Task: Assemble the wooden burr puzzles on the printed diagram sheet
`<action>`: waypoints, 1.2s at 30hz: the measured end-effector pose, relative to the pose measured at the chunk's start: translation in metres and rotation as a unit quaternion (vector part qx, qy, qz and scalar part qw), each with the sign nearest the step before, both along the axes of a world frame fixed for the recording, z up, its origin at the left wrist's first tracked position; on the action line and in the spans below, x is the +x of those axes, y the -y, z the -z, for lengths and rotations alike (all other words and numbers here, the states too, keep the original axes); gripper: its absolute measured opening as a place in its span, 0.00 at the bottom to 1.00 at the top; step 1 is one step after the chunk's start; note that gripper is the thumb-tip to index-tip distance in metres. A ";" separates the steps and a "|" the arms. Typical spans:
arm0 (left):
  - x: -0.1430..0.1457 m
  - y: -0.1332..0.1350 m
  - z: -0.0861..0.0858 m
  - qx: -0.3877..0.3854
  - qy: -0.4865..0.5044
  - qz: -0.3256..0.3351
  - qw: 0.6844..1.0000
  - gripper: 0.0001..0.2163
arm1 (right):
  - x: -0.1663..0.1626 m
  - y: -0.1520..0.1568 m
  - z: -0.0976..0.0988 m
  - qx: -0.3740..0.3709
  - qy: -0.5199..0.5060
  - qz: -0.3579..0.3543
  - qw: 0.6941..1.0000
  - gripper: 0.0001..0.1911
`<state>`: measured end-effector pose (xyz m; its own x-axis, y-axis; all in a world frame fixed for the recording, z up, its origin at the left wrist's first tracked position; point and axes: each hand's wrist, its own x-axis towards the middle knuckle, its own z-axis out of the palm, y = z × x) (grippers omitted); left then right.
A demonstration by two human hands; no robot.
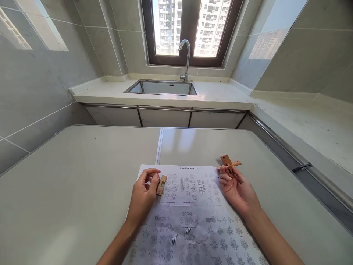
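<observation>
My left hand (143,194) pinches a small wooden block (161,185) between thumb and fingers, just above the left part of a printed sheet of diagrams (193,217). My right hand (236,187), palm turned up, holds crossed wooden puzzle pieces (229,162) at its fingertips, over the sheet's upper right corner. The sheet lies flat on a pale table (82,191) and both forearms reach over it from the near edge.
The table has a seam (159,145) down its middle. Beyond it runs a counter (220,96) with a steel sink (162,88) and a tap (186,59) under a window. A second counter (311,125) runs along the right, with tiled walls around.
</observation>
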<state>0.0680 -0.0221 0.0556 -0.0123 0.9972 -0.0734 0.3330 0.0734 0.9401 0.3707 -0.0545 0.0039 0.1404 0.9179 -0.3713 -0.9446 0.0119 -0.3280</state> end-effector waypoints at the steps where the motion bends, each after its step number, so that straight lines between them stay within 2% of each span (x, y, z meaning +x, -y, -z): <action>1: -0.001 -0.001 0.002 0.015 -0.033 0.007 0.999 0.16 | 0.000 0.000 0.000 0.000 0.005 0.000 1.000 0.02; 4: -0.003 -0.004 0.006 0.074 -0.107 0.024 0.991 0.14 | -0.003 0.001 -0.001 0.012 0.040 -0.008 0.999 0.04; 11: -0.008 -0.009 0.018 0.165 -0.190 0.099 0.963 0.12 | -0.015 0.005 -0.007 0.021 0.092 -0.077 0.993 0.10; 17: -0.014 -0.013 0.024 0.170 -0.235 0.156 0.944 0.14 | -0.028 0.012 -0.006 0.034 0.206 -0.146 0.967 0.10; 20: -0.019 -0.016 0.024 0.195 -0.255 0.214 0.923 0.17 | -0.032 0.015 -0.007 0.039 0.258 -0.185 0.948 0.11; 25: -0.028 -0.021 0.020 0.225 -0.260 0.298 0.891 0.23 | -0.034 0.016 -0.009 0.038 0.296 -0.208 0.932 0.12; 31: -0.023 -0.019 0.023 0.232 -0.247 0.297 0.893 0.22 | -0.037 0.016 -0.008 0.048 0.329 -0.220 0.917 0.13; 36: -0.002 -0.001 0.029 0.222 -0.204 0.271 0.914 0.20 | -0.040 0.017 -0.006 0.057 0.358 -0.234 0.902 0.14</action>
